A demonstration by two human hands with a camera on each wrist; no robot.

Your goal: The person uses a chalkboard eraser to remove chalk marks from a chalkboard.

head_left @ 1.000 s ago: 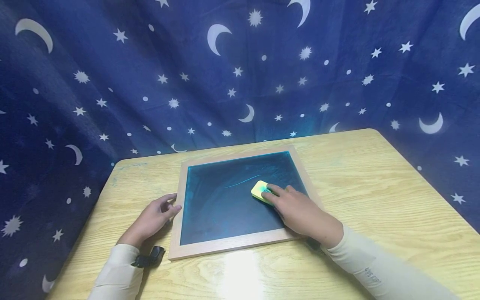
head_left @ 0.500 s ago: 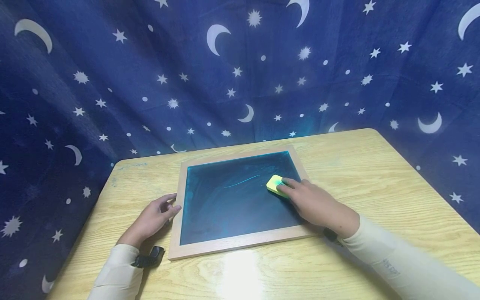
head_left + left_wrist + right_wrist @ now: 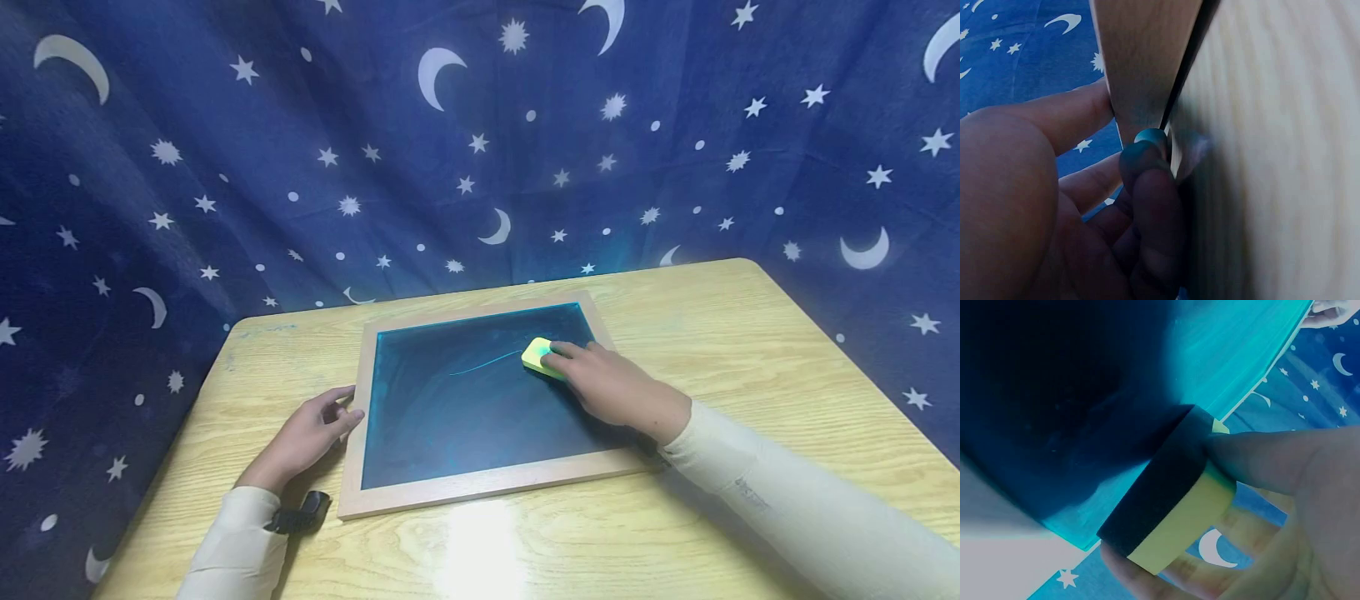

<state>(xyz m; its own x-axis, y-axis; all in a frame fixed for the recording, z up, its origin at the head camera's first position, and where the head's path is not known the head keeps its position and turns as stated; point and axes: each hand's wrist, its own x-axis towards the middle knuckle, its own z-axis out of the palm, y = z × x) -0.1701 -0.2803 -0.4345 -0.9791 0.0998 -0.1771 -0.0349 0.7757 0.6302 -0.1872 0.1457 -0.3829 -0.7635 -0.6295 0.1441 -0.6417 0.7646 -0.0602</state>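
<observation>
In the head view, my right hand (image 3: 611, 382) grips a yellow chalkboard eraser (image 3: 535, 353) over the right part of a wood-framed chalkboard (image 3: 450, 433). A thin pale blue chalk line (image 3: 483, 364) runs up to the eraser's left end. The right wrist view shows the eraser's dark felt (image 3: 1154, 478) facing the board, thumb on one side and fingers on the other. My left hand (image 3: 303, 437) holds the frame's left edge. Up close in the left wrist view, its thumb touches the wooden frame (image 3: 1144, 59) while curled, blue-tinted fingertips (image 3: 1138, 156) meet the lower edge.
The board lies slightly turned on a light wood-grain table (image 3: 765, 375). Faint blue smudges (image 3: 266, 331) mark the table's far left corner. Behind hangs a dark blue curtain (image 3: 390, 108) with moons and stars. A black strap device (image 3: 300, 514) sits at my left wrist.
My right hand slid the eraser right and up across the board, then back a little left to the chalk line's right end. My left hand has stayed at the frame.
</observation>
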